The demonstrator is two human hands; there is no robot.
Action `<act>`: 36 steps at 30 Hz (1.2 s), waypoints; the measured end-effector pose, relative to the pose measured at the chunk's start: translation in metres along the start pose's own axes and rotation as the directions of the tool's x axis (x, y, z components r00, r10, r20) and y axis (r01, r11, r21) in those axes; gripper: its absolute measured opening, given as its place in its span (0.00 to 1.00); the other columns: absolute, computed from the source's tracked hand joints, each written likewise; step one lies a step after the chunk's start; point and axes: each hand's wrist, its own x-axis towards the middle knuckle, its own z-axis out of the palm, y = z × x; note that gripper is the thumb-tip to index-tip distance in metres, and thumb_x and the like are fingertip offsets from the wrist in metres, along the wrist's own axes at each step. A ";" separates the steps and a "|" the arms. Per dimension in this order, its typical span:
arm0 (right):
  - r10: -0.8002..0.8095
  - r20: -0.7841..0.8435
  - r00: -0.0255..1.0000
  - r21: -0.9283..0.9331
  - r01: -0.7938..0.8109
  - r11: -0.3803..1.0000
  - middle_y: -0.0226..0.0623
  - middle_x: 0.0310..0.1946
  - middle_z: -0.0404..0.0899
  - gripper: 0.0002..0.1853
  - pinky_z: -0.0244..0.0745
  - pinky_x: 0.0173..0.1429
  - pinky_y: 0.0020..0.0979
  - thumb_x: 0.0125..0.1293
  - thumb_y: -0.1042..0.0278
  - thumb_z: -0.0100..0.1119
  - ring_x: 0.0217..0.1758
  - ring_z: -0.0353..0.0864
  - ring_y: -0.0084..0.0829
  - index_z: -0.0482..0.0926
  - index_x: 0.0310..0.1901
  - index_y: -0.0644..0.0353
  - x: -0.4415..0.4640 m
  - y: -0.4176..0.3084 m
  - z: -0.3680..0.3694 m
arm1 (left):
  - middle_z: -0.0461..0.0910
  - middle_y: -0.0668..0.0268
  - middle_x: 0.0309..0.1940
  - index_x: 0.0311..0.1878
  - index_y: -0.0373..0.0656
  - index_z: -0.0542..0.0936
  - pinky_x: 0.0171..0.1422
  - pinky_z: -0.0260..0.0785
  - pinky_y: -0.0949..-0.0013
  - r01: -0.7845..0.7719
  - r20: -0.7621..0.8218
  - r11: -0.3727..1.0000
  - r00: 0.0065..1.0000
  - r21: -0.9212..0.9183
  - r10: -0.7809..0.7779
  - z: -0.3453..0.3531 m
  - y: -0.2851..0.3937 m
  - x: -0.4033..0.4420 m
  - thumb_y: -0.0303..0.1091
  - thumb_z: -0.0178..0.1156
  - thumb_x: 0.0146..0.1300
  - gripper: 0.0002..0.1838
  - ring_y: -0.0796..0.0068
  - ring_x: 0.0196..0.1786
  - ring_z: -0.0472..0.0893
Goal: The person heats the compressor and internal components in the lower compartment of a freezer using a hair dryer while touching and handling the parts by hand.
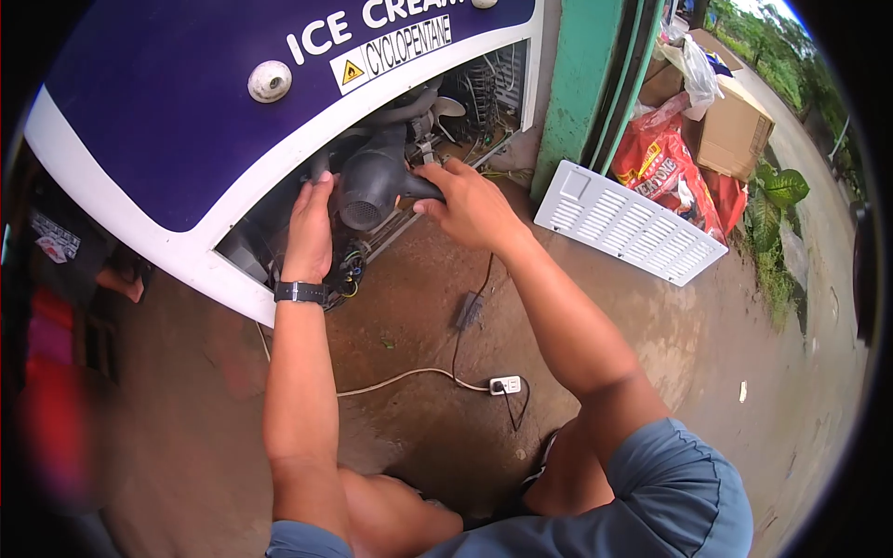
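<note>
My right hand is closed around the short handle of a dark grey hair dryer. The dryer's round rear grille faces me, and its front points into the open lower compartment of an ice cream freezer. Just left of the dryer, my left hand reaches up into the same opening with fingers extended, beside a black tube. Its fingertips are partly hidden against the dark parts, and a black watch is on that wrist. Behind the dryer are a fan blade, dark tubing and a finned coil.
A grey louvred panel leans by the green post. A white socket with cords and a small black box lies on the wet floor. Cardboard boxes and a red bag stand right. Another person's hand shows left.
</note>
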 end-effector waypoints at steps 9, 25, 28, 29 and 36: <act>-0.032 0.003 0.999 0.089 0.032 0.996 0.49 0.51 0.81 0.24 0.77 0.60 0.51 0.72 0.55 0.69 0.58 0.83 0.54 0.79 0.66 0.52 0.005 0.020 0.003 | 0.79 0.61 0.66 0.69 0.35 0.76 0.78 0.61 0.62 0.052 -0.019 0.996 0.999 0.075 -0.051 0.007 0.008 -0.004 0.49 0.59 0.82 0.27 0.70 0.70 0.74; 0.005 0.041 0.999 0.276 -0.016 0.961 0.52 0.52 0.84 0.22 0.76 0.63 0.48 0.76 0.53 0.65 0.59 0.83 0.55 0.79 0.65 0.55 0.007 0.030 -0.002 | 0.79 0.59 0.67 0.72 0.35 0.73 0.80 0.61 0.58 -0.021 0.012 0.992 1.000 0.125 0.019 0.004 0.004 0.000 0.45 0.55 0.84 0.26 0.67 0.71 0.75; 0.009 0.112 0.994 0.336 -0.046 0.941 0.50 0.53 0.85 0.23 0.76 0.63 0.44 0.77 0.52 0.65 0.57 0.85 0.49 0.78 0.66 0.56 0.009 0.040 -0.015 | 0.81 0.60 0.62 0.65 0.35 0.77 0.78 0.65 0.60 -0.012 -0.038 0.996 0.999 0.087 0.015 0.004 0.001 0.001 0.45 0.58 0.83 0.22 0.68 0.66 0.78; 0.037 0.162 0.986 0.379 -0.097 0.920 0.47 0.53 0.86 0.25 0.76 0.64 0.41 0.78 0.51 0.64 0.56 0.85 0.42 0.77 0.68 0.56 0.008 0.043 -0.021 | 0.81 0.57 0.63 0.66 0.34 0.76 0.79 0.65 0.59 -0.003 -0.049 0.996 0.999 0.084 0.007 0.004 0.000 0.002 0.45 0.59 0.82 0.23 0.67 0.67 0.78; 0.246 0.255 0.935 0.566 -0.351 0.746 0.28 0.39 0.79 0.22 0.72 0.44 0.28 0.77 0.52 0.66 0.40 0.74 0.21 0.79 0.65 0.55 0.001 0.062 -0.042 | 0.77 0.50 0.70 0.73 0.26 0.69 0.83 0.61 0.60 0.009 -0.095 0.997 0.995 0.078 -0.001 0.012 0.001 -0.002 0.48 0.64 0.79 0.35 0.59 0.74 0.75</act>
